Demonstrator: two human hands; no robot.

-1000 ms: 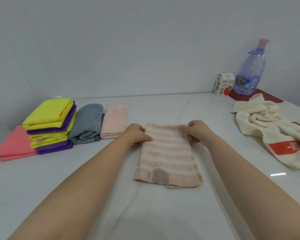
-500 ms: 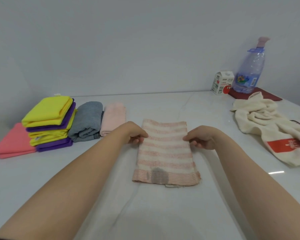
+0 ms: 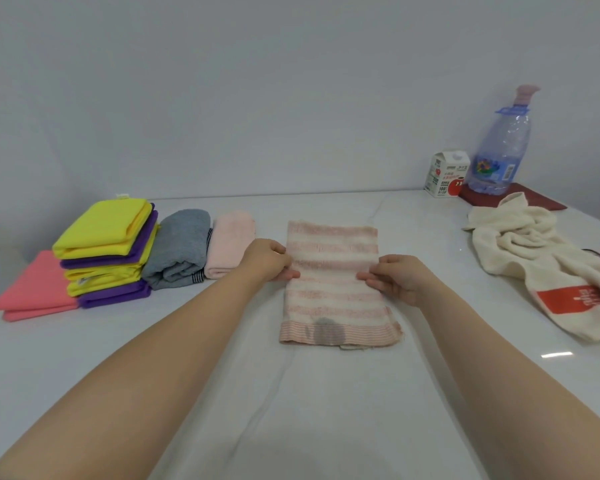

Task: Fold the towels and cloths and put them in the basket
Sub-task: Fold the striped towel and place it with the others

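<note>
Roughly midway, by the look of it. Striped towel lies flat on the white table straight ahead of the person, already narrowed to a strip, banded hem nearest the camera, a grey smudge on that hem. Left hand pinches the towel's left edge about halfway along. Right hand pinches the right edge opposite, fingers curled in. Judgement: a cross fold is being set up, not yet made. Done, at far left: a stack of yellow and purple cloths, with a folded coral cloth against its left side, under it or merely touching, cannot tell. Just beside the stack lies a folded grey towel, and next to that a folded pale pink towel. Left to do: the cream towel with a red label, crumpled at the right. No basket in view, so nothing counts as put away; every folded piece sits on the table. Surface: white, glossy, faintly veined, a small glare at right. Room: plain pale wall meeting the table's far edge. Far right corner: a small carton beside a large clear water bottle standing on a dark red mat.
</note>
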